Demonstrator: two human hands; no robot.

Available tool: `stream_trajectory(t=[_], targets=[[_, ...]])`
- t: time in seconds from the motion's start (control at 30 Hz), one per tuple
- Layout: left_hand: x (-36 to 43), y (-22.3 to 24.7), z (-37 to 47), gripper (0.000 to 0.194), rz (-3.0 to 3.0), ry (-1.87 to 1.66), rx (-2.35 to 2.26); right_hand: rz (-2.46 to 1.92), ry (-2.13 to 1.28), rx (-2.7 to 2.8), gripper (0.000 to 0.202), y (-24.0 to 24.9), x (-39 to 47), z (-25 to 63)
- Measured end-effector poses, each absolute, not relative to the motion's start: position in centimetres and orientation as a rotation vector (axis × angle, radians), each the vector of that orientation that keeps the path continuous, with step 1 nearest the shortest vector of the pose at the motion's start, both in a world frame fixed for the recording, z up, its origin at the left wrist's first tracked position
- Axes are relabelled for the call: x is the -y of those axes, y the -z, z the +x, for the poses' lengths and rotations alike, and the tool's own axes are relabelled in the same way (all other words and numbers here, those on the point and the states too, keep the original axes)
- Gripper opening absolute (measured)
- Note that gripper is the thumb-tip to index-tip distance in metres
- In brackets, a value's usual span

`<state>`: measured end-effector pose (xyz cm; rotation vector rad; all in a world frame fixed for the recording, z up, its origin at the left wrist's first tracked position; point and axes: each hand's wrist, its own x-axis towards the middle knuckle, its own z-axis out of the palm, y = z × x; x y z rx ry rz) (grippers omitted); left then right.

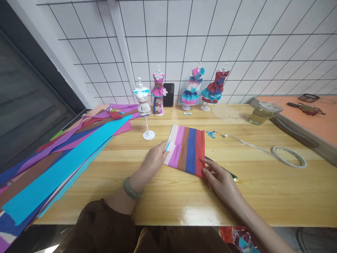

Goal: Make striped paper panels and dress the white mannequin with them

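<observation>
A striped piece of crepe paper (188, 151) in white, purple, brown, blue and red lies on the wooden table. My left hand (157, 154) pinches its left edge, where a small blue strip shows by the fingertips. At the red right edge, my right hand (217, 174) rests with its fingers apart, the fingertips touching the paper. A dark, thin tool (233, 176) lies partly under my right hand. Left of the paper, a small white dress form (144, 102) stands with blue trim at its chest.
Long crepe strips (65, 151) cover the table's left side. Three dressed mini forms, one in pink (158, 86), and a phone (169, 95) stand at the back wall. On the right are a tape roll (289, 157), a cup (263, 113) and an orange surface (316, 119).
</observation>
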<state>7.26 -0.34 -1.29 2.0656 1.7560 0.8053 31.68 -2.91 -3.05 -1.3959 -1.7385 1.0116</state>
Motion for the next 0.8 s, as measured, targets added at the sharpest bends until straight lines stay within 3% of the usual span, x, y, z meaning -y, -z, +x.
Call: stream_trajectory(t=[0.27,0.8], targets=[[0.4,1.0,7.0,0.043,2.024,-0.748,-1.773,-1.418,-0.423,2.202,0.034,3.2,3.6,31.9],[0.4,0.8,7.0,0.033,2.061,-0.702,-1.768,-1.568,-0.029,2.403,0.035,3.1,4.9,30.8]])
